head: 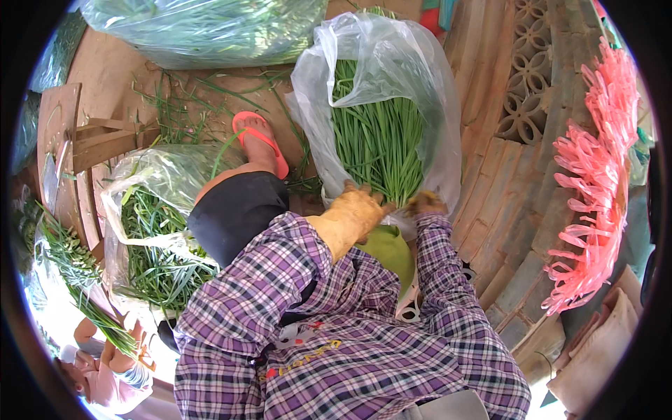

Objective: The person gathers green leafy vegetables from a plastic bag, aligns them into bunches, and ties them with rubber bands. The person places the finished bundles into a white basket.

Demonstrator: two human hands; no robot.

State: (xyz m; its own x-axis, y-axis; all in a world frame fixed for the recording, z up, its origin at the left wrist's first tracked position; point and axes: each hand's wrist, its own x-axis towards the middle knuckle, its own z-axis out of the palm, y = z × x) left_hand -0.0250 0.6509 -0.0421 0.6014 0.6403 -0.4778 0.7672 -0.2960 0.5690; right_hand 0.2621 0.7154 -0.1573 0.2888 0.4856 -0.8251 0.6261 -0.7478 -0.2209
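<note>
A large clear plastic bag [443, 131] lies open in front of me, holding a dense mass of long green leafy stalks [378, 139] laid lengthwise. My left hand [357, 210] is at the near left side of the bag's mouth, its fingers partly spread at the stalks' near ends. At the near right side, my right hand [424, 202] is bent at the bag's edge, partly hidden by the sleeve cuff; its grip is unclear. Just below both hands is a lime-green object [388, 254], partly covered by my plaid sleeves.
Another filled plastic bag [210, 37] lies at the top. An open bag of loose greens [163, 252] stands left, near a wooden stool [58, 157]. Pink plastic bags [598, 184] hang by the brick wall [499, 210]. Another person [115, 373] holds greens at lower left.
</note>
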